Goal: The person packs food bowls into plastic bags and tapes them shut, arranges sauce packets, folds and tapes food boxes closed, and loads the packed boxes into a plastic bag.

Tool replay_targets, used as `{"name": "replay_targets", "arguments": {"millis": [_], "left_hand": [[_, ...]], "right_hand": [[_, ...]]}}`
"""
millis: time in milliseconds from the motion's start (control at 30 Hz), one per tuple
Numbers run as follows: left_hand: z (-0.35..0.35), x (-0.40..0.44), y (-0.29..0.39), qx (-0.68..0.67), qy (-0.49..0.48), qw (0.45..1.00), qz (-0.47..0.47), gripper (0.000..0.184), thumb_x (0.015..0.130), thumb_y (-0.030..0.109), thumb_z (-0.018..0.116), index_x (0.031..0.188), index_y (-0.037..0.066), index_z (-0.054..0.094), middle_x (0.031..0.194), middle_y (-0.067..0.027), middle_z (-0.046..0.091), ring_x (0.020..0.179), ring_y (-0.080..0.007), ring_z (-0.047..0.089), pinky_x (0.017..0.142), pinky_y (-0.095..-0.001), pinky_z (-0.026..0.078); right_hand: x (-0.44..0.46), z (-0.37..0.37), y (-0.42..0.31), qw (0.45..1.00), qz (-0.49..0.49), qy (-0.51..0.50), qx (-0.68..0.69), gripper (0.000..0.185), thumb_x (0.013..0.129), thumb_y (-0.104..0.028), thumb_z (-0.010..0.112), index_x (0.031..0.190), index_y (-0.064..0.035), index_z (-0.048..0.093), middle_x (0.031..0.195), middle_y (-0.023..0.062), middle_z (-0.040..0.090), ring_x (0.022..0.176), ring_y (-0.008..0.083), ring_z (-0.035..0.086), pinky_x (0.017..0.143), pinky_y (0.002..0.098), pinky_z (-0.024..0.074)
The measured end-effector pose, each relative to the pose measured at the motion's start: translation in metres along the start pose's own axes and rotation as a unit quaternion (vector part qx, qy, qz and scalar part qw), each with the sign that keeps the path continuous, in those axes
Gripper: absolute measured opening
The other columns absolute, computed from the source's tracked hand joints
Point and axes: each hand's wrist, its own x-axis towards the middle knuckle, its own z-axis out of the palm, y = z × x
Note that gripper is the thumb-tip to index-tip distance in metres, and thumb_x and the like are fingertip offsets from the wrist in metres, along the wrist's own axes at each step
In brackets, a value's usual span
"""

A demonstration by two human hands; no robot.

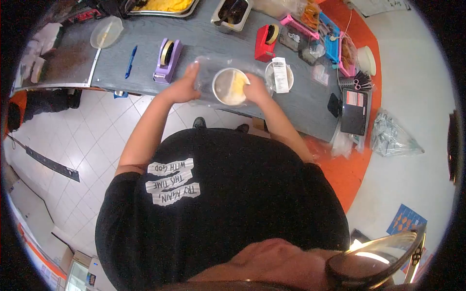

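Observation:
A round white-rimmed tub (224, 88) with a see-through top and something yellow inside is above the counter's near edge. Gripping its right side, my right hand (256, 90) has its fingers partly hidden by the tub. Around the tub spreads a clear plastic bag (206, 72). My left hand (185, 88) holds the bag's left edge, with one digit pointing up; exactly how its fingers close on the film is hard to make out. Right of my right hand stands another round tub (268, 72), with a printed receipt (280, 75) on its top.
On the grey counter (116, 65) are a purple tape dispenser (167, 60), a red tape dispenser (266, 43), a blue pen (131, 62) and a clear lid (107, 33). Metal trays (232, 14) line the back. Coloured baskets (330, 41) and a black device (353, 114) stand right.

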Motion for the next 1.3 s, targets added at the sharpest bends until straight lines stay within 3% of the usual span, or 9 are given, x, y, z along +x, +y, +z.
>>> {"name": "replay_targets", "arguments": {"millis": [167, 467, 567, 633, 967, 1067, 1133, 1200, 1300], "left_hand": [[-0.042, -0.009, 0.044, 0.03, -0.01, 0.995, -0.095, 0.089, 0.066, 0.004, 0.062, 0.14, -0.001, 0.013, 0.142, -0.0311, 0.014, 0.117, -0.0424, 0.044, 0.096, -0.0386, 0.041], [-0.026, -0.011, 0.078, -0.01, -0.06, 0.986, -0.158, 0.085, 0.069, 0.008, 0.062, 0.138, -0.006, 0.015, 0.14, -0.0348, 0.014, 0.114, -0.0452, 0.045, 0.097, -0.0395, 0.04], [-0.032, -0.015, 0.057, 0.08, -0.008, 0.987, -0.136, 0.084, 0.069, 0.008, 0.062, 0.137, -0.007, 0.016, 0.14, -0.0349, 0.014, 0.119, -0.0441, 0.042, 0.1, -0.0387, 0.038], [-0.045, -0.014, 0.063, 0.062, -0.018, 0.987, -0.144, 0.083, 0.069, 0.007, 0.061, 0.138, -0.006, 0.017, 0.141, -0.0323, 0.016, 0.124, -0.0429, 0.035, 0.103, -0.0382, 0.033], [-0.026, -0.011, 0.078, 0.038, -0.022, 0.99, -0.132, 0.083, 0.073, 0.015, 0.061, 0.137, -0.009, 0.015, 0.141, -0.034, 0.013, 0.123, -0.0468, 0.036, 0.102, -0.0384, 0.035], [-0.031, -0.006, 0.085, -0.003, -0.019, 0.988, -0.15, 0.081, 0.076, 0.016, 0.06, 0.14, -0.004, 0.015, 0.14, -0.0325, 0.017, 0.129, -0.0442, 0.028, 0.106, -0.0394, 0.03], [-0.036, -0.005, 0.088, 0.006, -0.026, 0.989, -0.147, 0.08, 0.077, 0.016, 0.06, 0.141, -0.002, 0.015, 0.14, -0.0327, 0.017, 0.128, -0.045, 0.029, 0.105, -0.0397, 0.031], [-0.04, -0.001, 0.093, 0.012, -0.028, 0.988, -0.15, 0.08, 0.077, 0.017, 0.06, 0.141, -0.001, 0.016, 0.14, -0.0329, 0.017, 0.127, -0.0458, 0.031, 0.104, -0.0401, 0.032], [-0.041, -0.003, 0.101, 0.067, -0.049, 0.983, -0.161, 0.079, 0.077, 0.017, 0.058, 0.14, -0.004, 0.015, 0.141, -0.0339, 0.013, 0.116, -0.0487, 0.043, 0.099, -0.0414, 0.039]], "right_hand": [[-0.019, -0.014, 0.0, 0.996, 0.049, 0.055, -0.06, 0.042, 0.075, -0.003, 0.049, 0.116, -0.0049, 0.057, 0.1, 0.021, 0.063, 0.094, 0.0349, 0.061, 0.083, 0.0413, 0.047], [-0.005, -0.001, 0.007, 0.985, 0.082, 0.06, 0.137, 0.036, 0.079, -0.002, 0.049, 0.113, 0.0007, 0.057, 0.094, 0.0184, 0.065, 0.066, 0.0258, 0.067, 0.047, 0.0331, 0.0542], [0.009, 0.008, 0.021, 0.993, 0.091, 0.07, 0.009, 0.035, 0.078, -0.002, 0.049, 0.112, 0.0002, 0.057, 0.094, 0.0189, 0.065, 0.069, 0.0273, 0.067, 0.051, 0.0355, 0.0548], [0.008, 0.007, 0.024, 0.982, -0.014, 0.145, -0.119, 0.035, 0.078, -0.003, 0.049, 0.111, 0.0003, 0.057, 0.092, 0.0193, 0.065, 0.07, 0.0283, 0.067, 0.054, 0.0375, 0.055], [0.0, 0.003, 0.001, 0.993, 0.076, 0.073, 0.05, 0.034, 0.079, -0.005, 0.048, 0.111, 0.0007, 0.057, 0.093, 0.0233, 0.063, 0.075, 0.0309, 0.066, 0.064, 0.0386, 0.054], [-0.005, 0.002, 0.002, 0.968, 0.023, 0.189, -0.164, 0.031, 0.081, -0.006, 0.05, 0.11, 0.0005, 0.057, 0.092, 0.0224, 0.064, 0.077, 0.0303, 0.065, 0.07, 0.0395, 0.0529], [-0.038, -0.045, -0.043, 0.986, -0.119, 0.094, -0.066, 0.035, 0.081, -0.012, 0.054, 0.115, -0.0022, 0.055, 0.099, 0.0231, 0.062, 0.087, 0.0325, 0.063, 0.079, 0.0402, 0.0497], [-0.027, -0.079, -0.025, 0.996, -0.035, 0.07, 0.045, 0.043, 0.081, -0.021, 0.06, 0.12, -0.006, 0.053, 0.11, 0.0218, 0.059, 0.098, 0.0332, 0.059, 0.083, 0.0398, 0.0466], [0.01, -0.098, 0.01, 0.962, 0.055, 0.251, -0.092, 0.064, 0.074, -0.033, 0.068, 0.13, -0.0112, 0.045, 0.133, 0.0207, 0.042, 0.118, 0.0379, 0.045, 0.096, 0.0435, 0.0389]]}}
